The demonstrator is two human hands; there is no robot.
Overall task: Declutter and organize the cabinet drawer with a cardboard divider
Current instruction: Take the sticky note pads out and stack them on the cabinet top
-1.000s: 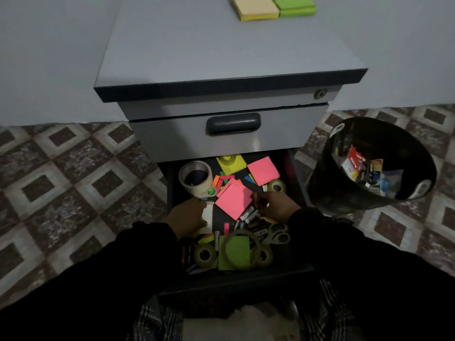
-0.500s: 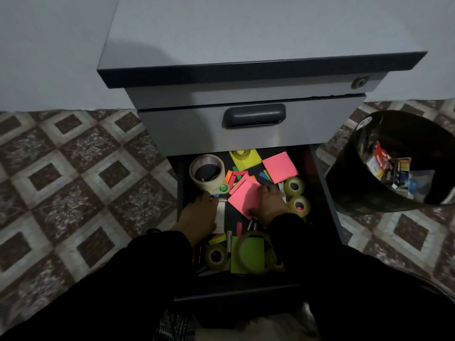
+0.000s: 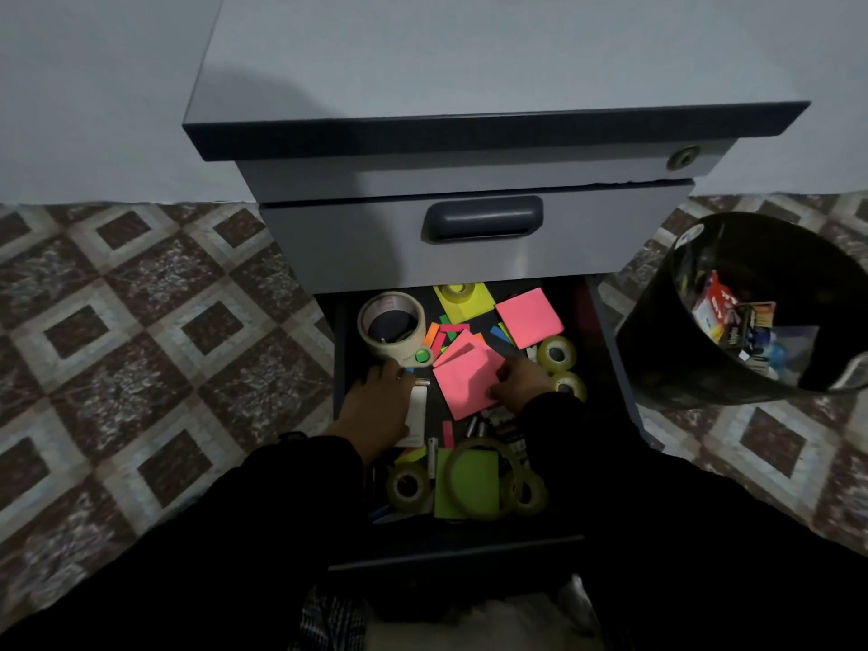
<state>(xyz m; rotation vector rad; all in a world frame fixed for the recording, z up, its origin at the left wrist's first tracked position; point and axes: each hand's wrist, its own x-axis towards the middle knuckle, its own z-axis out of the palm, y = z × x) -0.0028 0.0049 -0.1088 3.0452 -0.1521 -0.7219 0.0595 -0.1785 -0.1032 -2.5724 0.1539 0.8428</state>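
Observation:
The lower cabinet drawer (image 3: 610, 368) stands pulled out, full of loose stationery. My right hand (image 3: 519, 385) pinches the right edge of a pink sticky pad (image 3: 462, 382) in the drawer's middle. My left hand (image 3: 380, 406) lies palm down on a white card (image 3: 417, 418) at the left side, fingertips near a big tape roll (image 3: 392, 328). A second pink pad (image 3: 528, 317) and a yellow pad (image 3: 465, 300) lie at the back. Two small tape rolls (image 3: 556, 352) sit right of my right hand. No cardboard divider is in view.
A green pad (image 3: 465, 483) with several tape rolls (image 3: 406, 486) fills the drawer's front. Small coloured flags (image 3: 439, 335) lie scattered mid-back. The shut upper drawer's handle (image 3: 484, 218) overhangs. A black bin (image 3: 657, 359) holding packaging stands on the tiled floor to the right.
My right hand slid left onto the pink pad, uncovering a second small tape roll at the right. My left hand barely moved. The view dropped closer to the drawer.

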